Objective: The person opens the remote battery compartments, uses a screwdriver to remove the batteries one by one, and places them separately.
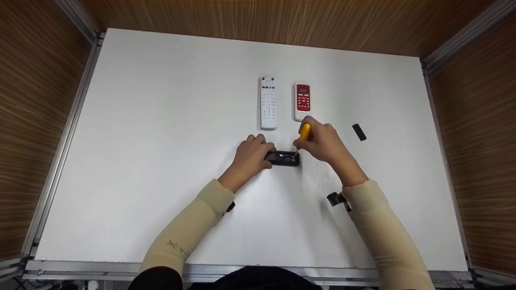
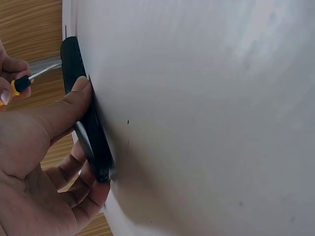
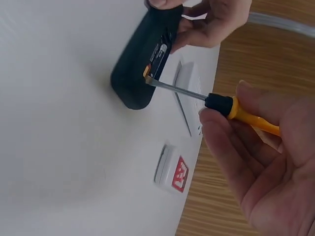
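Observation:
A black remote control [image 1: 284, 162] lies back side up on the table, its battery compartment uncovered. Batteries [image 3: 160, 53] show inside the compartment in the right wrist view. My left hand [image 1: 250, 156] grips the remote's left end, thumb along the near side and fingers at the far side. In my right hand [image 1: 324, 141] is a screwdriver with a yellow and black handle [image 1: 305, 132], pinched between thumb and fingers. Its metal shaft [image 3: 179, 90] slants down to the remote, with the tip at the end of a battery in the compartment.
Beyond the hands lie a long white remote [image 1: 268, 102] and a shorter white remote with a red face [image 1: 303, 101]. A small black cover [image 1: 359, 132] sits to the right on the white table [image 1: 161, 121]. Wood-grain panels [image 1: 258, 20] enclose the table at the back and sides.

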Available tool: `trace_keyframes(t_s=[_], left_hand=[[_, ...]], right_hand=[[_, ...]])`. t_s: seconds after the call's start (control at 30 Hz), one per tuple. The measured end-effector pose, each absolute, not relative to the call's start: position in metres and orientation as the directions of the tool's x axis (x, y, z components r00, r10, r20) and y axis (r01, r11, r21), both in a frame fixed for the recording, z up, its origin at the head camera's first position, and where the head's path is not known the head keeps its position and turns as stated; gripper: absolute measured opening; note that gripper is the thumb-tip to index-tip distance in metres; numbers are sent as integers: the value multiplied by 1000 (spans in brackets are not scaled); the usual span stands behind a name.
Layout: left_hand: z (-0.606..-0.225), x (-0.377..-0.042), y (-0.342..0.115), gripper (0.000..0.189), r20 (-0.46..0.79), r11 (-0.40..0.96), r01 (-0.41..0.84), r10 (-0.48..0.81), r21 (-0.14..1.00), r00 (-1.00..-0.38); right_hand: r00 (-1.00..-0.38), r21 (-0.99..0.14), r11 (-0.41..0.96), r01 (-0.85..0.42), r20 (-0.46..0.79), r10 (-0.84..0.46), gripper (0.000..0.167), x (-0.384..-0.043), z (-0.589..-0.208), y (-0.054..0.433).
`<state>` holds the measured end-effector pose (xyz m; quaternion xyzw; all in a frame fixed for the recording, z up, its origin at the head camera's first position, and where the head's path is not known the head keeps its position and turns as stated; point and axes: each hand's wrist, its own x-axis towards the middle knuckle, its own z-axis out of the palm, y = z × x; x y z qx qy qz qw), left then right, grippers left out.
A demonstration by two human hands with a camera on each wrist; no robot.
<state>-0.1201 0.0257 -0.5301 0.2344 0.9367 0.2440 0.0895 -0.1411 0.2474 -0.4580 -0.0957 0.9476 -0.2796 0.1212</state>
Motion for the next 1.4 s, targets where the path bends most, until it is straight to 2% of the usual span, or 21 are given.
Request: trace_keyframes(t_s=[0.3,0.47,0.57,0.7,0.77,0.87,1.0,1.07,1.13,1.27,1.4], left_hand=[[-531,-122,26,40,-53,770,392,480,504,-875],[-531,-121,25,40,-49,769,389,476,507,-878],[-531,-120,25,40,-50,768,387,476,509,-878],[-531,-120,26,39,-59,765,391,485,512,-873],[-531,-120,26,38,-61,765,390,485,512,-872],[-531,-120,27,39,-61,768,383,478,513,-876],[-531,-120,28,39,-60,769,383,476,511,-877],[-531,-120,28,38,-57,765,388,483,514,-874],[-531,-120,29,38,-51,758,393,487,520,-872],[-530,-121,29,37,-55,759,385,482,526,-874],[-530,-121,27,37,-75,771,378,479,513,-875]], right_hand=[[-910,-713,675,190,-386,-152,49,-170,-474,262],[-903,-785,545,293,-414,-112,55,-169,-490,271],[-927,-838,481,256,-354,-123,54,-161,-496,273],[-964,-845,533,36,-170,-205,43,-141,-489,270],[-963,-783,613,-107,-71,-259,36,-129,-482,266],[-936,-632,717,-296,42,-349,28,-115,-472,257],[-894,-435,785,-441,135,-427,25,-100,-465,245],[-895,-395,804,-444,150,-420,25,-97,-464,242],[-916,-414,819,-398,131,-378,26,-98,-465,241],[-966,-552,805,-219,4,-259,28,-118,-467,246],[-965,-685,727,-49,-156,-212,30,-142,-471,254]])
